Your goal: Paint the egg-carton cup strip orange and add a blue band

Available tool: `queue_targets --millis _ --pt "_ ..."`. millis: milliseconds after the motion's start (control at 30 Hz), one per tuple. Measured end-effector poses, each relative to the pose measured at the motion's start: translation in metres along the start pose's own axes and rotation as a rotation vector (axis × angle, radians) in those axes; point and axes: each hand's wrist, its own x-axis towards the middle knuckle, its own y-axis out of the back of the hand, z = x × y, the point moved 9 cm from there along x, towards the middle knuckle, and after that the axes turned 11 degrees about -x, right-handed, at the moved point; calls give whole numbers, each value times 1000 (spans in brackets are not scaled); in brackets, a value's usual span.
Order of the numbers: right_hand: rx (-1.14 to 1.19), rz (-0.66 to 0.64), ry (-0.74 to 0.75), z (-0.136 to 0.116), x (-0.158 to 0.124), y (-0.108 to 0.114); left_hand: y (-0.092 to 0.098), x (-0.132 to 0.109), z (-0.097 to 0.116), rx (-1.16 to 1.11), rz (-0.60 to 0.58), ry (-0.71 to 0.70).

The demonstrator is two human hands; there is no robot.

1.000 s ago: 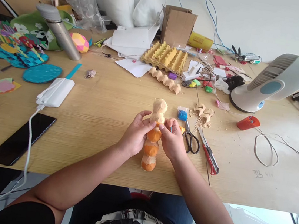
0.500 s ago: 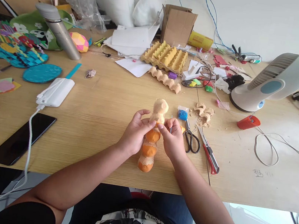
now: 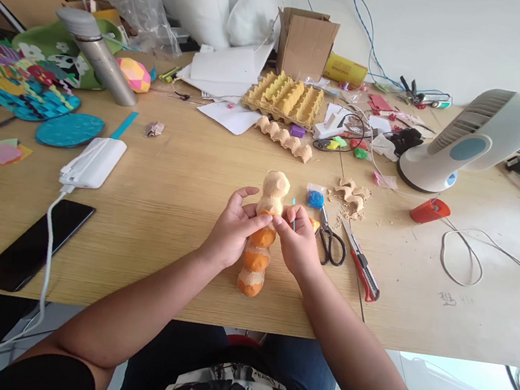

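Observation:
Upright before me is a strip of egg carton cups, its lower cups partly covered with orange clay and its top cups bare. My left hand is closed on the strip's left side, thumb pressed on the orange clay at the third cup. From the other side my right hand grips it, thumb meeting the left one. A thin blue stick pokes up from the right fingers. Close to that hand lie scissors with black handles, a blue clay packet and a red utility knife.
Torn carton scraps lie past the scissors. Farther back are a yellow egg tray and a bare carton strip. A white fan and red cup stand right; a phone and power bank lie left.
The view has shifted slightly, moving everything a little to the left. Both thumbs stay on the orange clay with only small finger movement.

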Motion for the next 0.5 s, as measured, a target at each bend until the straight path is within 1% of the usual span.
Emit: queue_targets --millis 100,300,500 --pt "17 -18 -6 -1 0 -1 1 0 2 -8 10 -10" --pt "-29 -16 16 -3 -2 -3 0 -1 3 -6 4 -35" --pt "-62 -12 16 -4 -3 -4 2 -1 2 -21 41 -31"
